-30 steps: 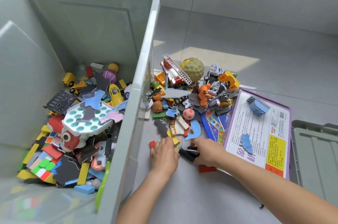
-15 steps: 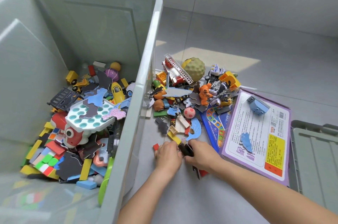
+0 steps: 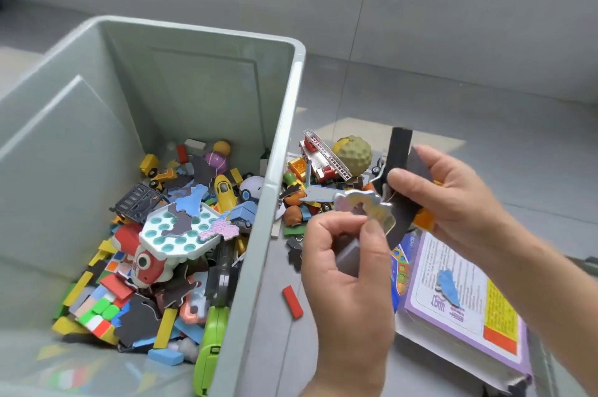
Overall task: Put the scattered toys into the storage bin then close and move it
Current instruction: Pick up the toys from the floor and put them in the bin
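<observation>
The grey storage bin (image 3: 275, 189) stands open on the left, with many toys lying inside. To its right a pile of scattered toys (image 3: 310, 189) lies on the floor, among them a fire truck (image 3: 323, 157) and a green bumpy ball (image 3: 354, 153). Both hands are raised above the pile. My left hand (image 3: 343, 267) pinches a pastel foam puzzle piece (image 3: 365, 207) and holds a grey block against the palm. My right hand (image 3: 453, 202) grips black foam pieces (image 3: 399, 170).
A purple-edged puzzle box (image 3: 462, 299) lies on the floor at the right with a blue piece on it. A red block (image 3: 293, 301) lies on the floor beside the bin. Grey tiled floor stretches behind the pile.
Both hands have lifted off the floor, carrying the foam pieces and the grey block up above the pile. The camera view has tilted up, showing more of the bin.
</observation>
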Demonstrator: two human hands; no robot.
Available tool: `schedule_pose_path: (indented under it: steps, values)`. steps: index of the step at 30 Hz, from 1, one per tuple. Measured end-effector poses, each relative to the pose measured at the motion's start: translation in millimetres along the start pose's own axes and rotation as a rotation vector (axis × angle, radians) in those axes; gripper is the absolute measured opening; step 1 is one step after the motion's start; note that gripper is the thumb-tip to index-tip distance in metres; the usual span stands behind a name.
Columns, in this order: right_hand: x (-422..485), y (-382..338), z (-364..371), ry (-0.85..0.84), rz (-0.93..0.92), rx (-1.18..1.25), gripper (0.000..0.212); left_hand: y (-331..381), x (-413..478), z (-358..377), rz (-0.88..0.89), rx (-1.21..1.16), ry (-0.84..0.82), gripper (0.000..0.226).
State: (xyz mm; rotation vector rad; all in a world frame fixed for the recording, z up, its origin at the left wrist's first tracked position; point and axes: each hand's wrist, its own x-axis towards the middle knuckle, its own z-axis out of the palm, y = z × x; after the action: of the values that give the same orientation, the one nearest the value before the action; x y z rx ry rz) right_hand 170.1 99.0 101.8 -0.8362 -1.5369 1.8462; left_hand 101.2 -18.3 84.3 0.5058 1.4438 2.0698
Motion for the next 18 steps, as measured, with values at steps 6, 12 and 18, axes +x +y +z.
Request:
schedule_pose_path:
  steps: [6,12,18]
  values:
    - [17,-39,99,-0.115,-0.296,-0.142,0.011,112,36,-44,0.540,0.192,0.213,0.013]
    - [40,1,155,-0.404,-0.290,-0.968,0.050,122,100,-132,0.291,0.985,0.312,0.026]
    - [56,11,96,-0.114,-0.421,-0.836,0.037,119,62,-80,0.484,0.891,0.123,0.033]
